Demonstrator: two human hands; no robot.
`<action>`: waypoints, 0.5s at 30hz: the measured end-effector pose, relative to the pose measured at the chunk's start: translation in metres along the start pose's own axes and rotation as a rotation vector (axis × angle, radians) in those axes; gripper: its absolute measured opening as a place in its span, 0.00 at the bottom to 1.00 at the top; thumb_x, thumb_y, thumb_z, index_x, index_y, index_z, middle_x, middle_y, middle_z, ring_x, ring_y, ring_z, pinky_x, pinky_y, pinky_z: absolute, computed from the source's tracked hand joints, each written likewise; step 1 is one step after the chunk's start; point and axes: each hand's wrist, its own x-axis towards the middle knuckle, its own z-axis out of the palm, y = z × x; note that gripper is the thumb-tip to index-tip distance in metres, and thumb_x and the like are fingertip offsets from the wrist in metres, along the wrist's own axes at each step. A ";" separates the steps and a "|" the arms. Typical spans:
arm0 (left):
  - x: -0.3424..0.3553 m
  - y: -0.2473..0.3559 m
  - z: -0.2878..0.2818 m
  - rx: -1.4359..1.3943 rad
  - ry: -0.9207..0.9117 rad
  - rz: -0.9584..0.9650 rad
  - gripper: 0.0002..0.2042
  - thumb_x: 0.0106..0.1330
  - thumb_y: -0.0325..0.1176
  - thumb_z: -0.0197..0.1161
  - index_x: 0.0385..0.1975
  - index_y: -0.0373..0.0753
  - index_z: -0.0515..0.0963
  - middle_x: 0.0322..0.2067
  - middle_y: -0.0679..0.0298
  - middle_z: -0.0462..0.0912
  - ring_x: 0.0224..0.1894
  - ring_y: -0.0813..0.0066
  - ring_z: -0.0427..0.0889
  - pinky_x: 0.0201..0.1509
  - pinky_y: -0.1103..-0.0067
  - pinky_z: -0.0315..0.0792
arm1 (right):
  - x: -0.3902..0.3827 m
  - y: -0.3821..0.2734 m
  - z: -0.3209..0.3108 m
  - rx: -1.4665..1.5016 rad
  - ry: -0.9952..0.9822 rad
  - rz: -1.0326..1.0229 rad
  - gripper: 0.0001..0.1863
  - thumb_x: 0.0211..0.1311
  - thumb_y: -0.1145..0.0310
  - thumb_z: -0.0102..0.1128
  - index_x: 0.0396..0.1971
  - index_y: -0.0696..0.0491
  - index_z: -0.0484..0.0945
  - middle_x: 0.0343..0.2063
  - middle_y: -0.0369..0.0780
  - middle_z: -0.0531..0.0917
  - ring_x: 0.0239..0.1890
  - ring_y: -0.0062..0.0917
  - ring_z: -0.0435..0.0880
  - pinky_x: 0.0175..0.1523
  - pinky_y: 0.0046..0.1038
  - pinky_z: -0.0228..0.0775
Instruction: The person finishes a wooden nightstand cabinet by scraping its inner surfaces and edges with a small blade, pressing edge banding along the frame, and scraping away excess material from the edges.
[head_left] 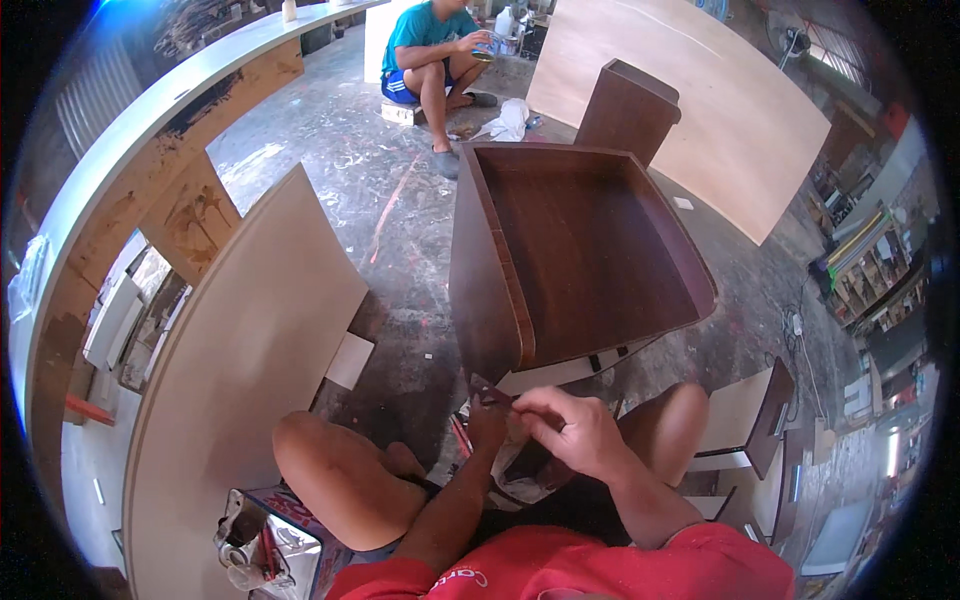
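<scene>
A small dark flat piece [486, 388] sticks up from my left hand [488, 428], whose fingers are closed around its lower part. Close beside it on the right, my right hand [578, 430] is closed in a pinch, thumb and fingertips at the piece's right end. Whatever sits between those fingertips is too small to make out. Both hands are held low between my bent knees, just in front of the near corner of a dark brown wooden cabinet [590, 250] with a raised rim.
A large pale panel [240, 330] leans on the left, and another pale panel [680, 90] stands at the back right. A seated person in a teal shirt [420, 35] holds a container beyond the cabinet. Drawers [735, 415] lie right; a box of tools [275, 550] stands lower left.
</scene>
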 end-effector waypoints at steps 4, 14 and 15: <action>-0.004 0.009 -0.003 0.052 0.000 -0.105 0.30 0.66 0.35 0.57 0.67 0.29 0.67 0.60 0.42 0.77 0.62 0.46 0.78 0.65 0.61 0.71 | -0.011 0.016 0.002 0.092 0.180 0.161 0.08 0.64 0.74 0.67 0.43 0.55 0.84 0.37 0.41 0.90 0.41 0.28 0.91 0.45 0.26 0.80; 0.015 0.047 -0.022 -0.035 0.365 -0.306 0.12 0.72 0.38 0.59 0.49 0.41 0.81 0.41 0.50 0.87 0.46 0.50 0.86 0.52 0.63 0.77 | 0.014 0.008 -0.017 -0.243 0.361 -0.058 0.09 0.60 0.76 0.70 0.41 0.52 0.86 0.37 0.41 0.85 0.37 0.29 0.86 0.39 0.27 0.78; 0.021 0.043 -0.021 -0.184 0.477 -0.227 0.11 0.73 0.35 0.59 0.49 0.39 0.80 0.41 0.53 0.87 0.45 0.55 0.86 0.53 0.66 0.77 | 0.019 0.002 -0.014 -0.239 0.391 -0.058 0.10 0.58 0.77 0.71 0.41 0.53 0.86 0.35 0.41 0.85 0.35 0.28 0.86 0.38 0.26 0.78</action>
